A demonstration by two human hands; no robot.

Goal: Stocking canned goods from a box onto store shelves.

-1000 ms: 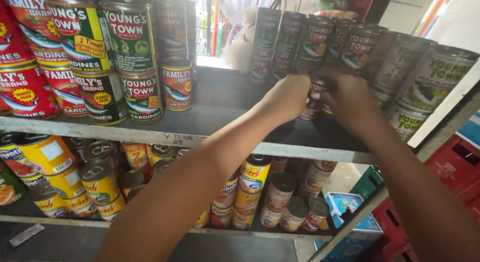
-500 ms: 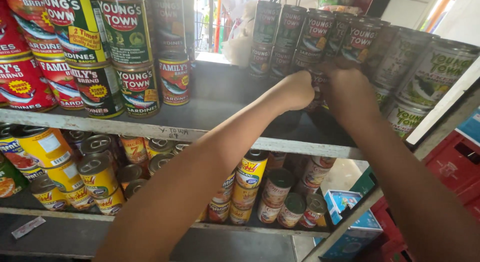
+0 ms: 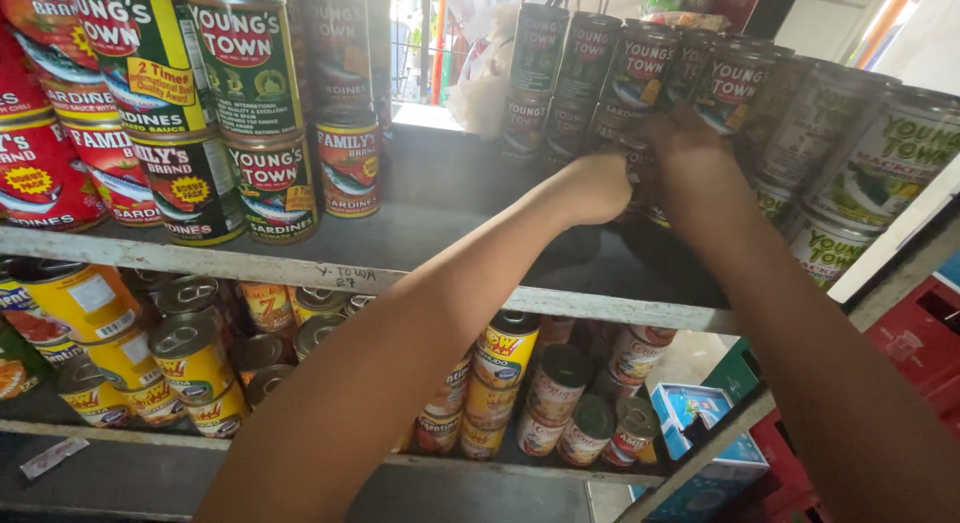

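Both hands reach to upper shelf point(image 3: 420, 245), toward 1 o'clock. Left hand point(image 3: 597, 186) curled narrow against dark cans point(image 3: 640, 73) at back of shelf; grip itself hidden, cannot tell what it holds. Right hand point(image 3: 690, 158) just beside it at 3 o'clock, fingers buried among same cans, hold unclear. Green cans point(image 3: 250, 73) stacked at 10 o'clock. Yellow cans point(image 3: 190, 358) on lower shelf at 7 o'clock
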